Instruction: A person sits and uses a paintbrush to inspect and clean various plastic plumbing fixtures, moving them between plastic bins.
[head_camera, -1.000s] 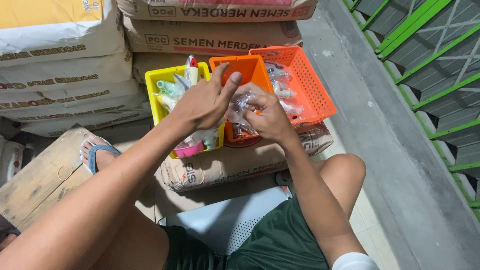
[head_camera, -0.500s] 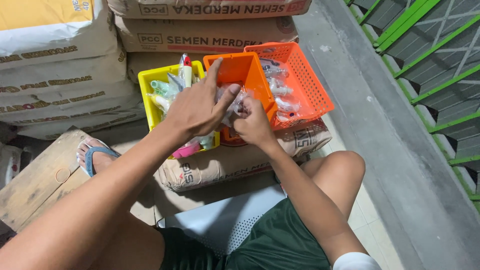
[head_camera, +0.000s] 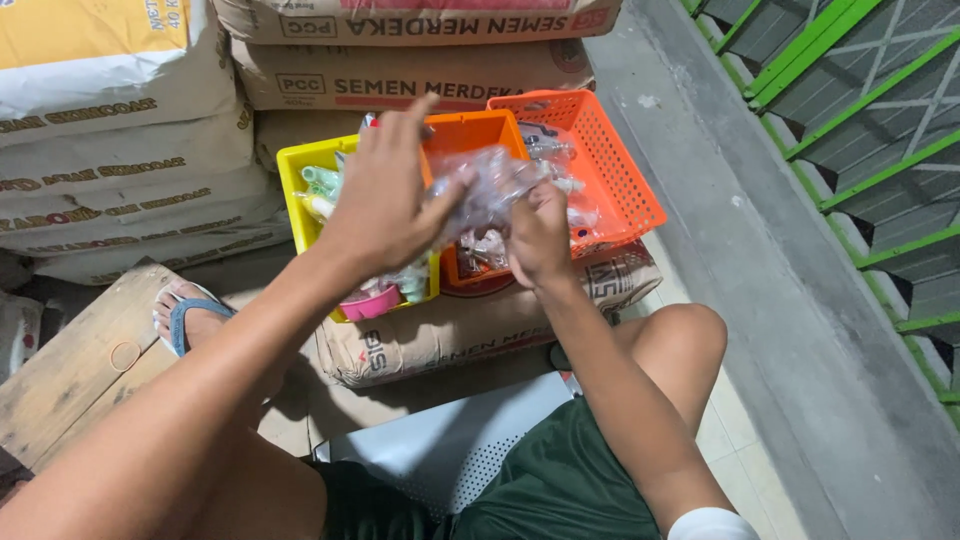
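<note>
- Roughly midway, as I judged it: both hands had a clear plastic bag lifted just above the orange baskets, so it sat in neither basket at this moment.
- Sorting looked partly done. The yellow basket already held small packets with green and white pieces, plus a pink item at its near end.
- The middle orange basket showed more clear packets at its bottom, and the wide orange basket on the right carried several too.
- What remained, I reckoned, was placing the held bag and going through the rest; I could not tell which basket it belonged to.
- My left hand hovered over the yellow and middle baskets, back to the camera, index finger raised, thumb pressed against the bag's left end; its grip was clamped on the bag.
- My right hand sat lower, knuckles up, fingers curled around the bag's right end; that grip was closed on the bag as well.
- Both forearms reached forward from the lap, left arm long across the view, right elbow bent above the knee.
- All three baskets rested on a cement sack, with more sacks stacked behind, and a sandalled foot sat at left.
</note>
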